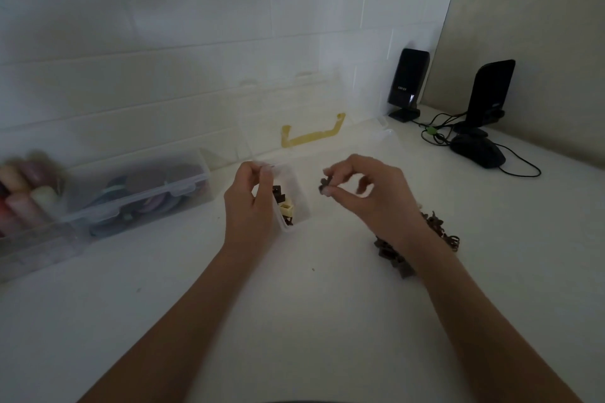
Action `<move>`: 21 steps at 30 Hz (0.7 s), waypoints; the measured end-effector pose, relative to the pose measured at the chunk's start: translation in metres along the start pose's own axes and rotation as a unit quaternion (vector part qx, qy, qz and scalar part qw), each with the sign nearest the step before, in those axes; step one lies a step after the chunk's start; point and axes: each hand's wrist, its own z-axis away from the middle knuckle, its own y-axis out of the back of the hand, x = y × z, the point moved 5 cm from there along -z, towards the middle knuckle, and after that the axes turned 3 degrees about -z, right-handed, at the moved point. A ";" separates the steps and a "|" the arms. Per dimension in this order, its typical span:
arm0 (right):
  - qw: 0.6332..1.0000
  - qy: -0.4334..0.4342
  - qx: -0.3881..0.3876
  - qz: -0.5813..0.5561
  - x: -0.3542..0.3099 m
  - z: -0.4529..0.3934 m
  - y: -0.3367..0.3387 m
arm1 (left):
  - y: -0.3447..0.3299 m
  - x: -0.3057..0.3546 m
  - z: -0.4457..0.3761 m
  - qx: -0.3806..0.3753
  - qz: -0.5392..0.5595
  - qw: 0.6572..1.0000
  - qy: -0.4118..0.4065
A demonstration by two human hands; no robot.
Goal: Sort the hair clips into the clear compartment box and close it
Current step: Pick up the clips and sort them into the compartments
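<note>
Two hands are at work over the white desk (294,321). Left hand (252,203) grips the near-left wall of the clear compartment box (296,180), its fingers curled round the rim. Right hand (370,193) pinches a small dark brown hair clip (326,187) between thumb and fingertips, held just right of the box and above the desk. Box lid (294,114) stands open toward the wall, its yellow handle (312,137) showing through.

Judgement: the step in hand is one clip's transfer. To do it well, carry the clip over the occupied compartment, lower it below the rim, then part the fingers; keep the left hand steadying the light box.

Materials: box is thin, glossy, transparent plastic with rounded corners. Clips already inside (283,203) are dark brown and cream, blocky and toothed. Remaining clip pile (393,252) lies partly hidden under the right forearm; pieces look small, hard and jagged, likely to snag together.
</note>
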 end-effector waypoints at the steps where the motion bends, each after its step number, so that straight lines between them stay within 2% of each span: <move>1: 0.999 0.020 -0.010 0.036 0.000 0.000 -0.008 | -0.001 0.001 0.001 -0.001 0.001 1.000 -0.002; 4: 0.995 0.044 -0.044 0.076 0.004 0.001 -0.017 | -0.002 0.000 0.001 -0.007 -0.001 1.000 -0.005; 9: 0.991 -0.057 0.118 0.040 0.019 -0.002 0.038 | -0.001 -0.002 0.000 -0.001 0.001 1.000 0.001; 11: 0.971 -0.126 0.187 0.077 0.037 0.003 0.063 | 0.000 -0.003 -0.001 0.011 0.008 1.000 0.014; 13: 0.948 -0.211 0.197 0.134 0.065 0.013 0.083 | 0.001 -0.006 -0.001 0.021 0.020 0.999 0.032; 16: 0.935 -0.312 0.069 0.152 0.105 0.026 0.087 | 0.004 -0.007 -0.002 0.035 0.025 0.998 0.049; 19: 0.927 -0.327 -0.109 0.149 0.112 0.032 0.060 | 0.004 -0.006 -0.001 0.037 0.030 0.997 0.057; 21: 0.918 -0.339 -0.151 0.139 0.102 0.032 0.043 | 0.005 -0.008 -0.002 0.038 0.040 0.996 0.064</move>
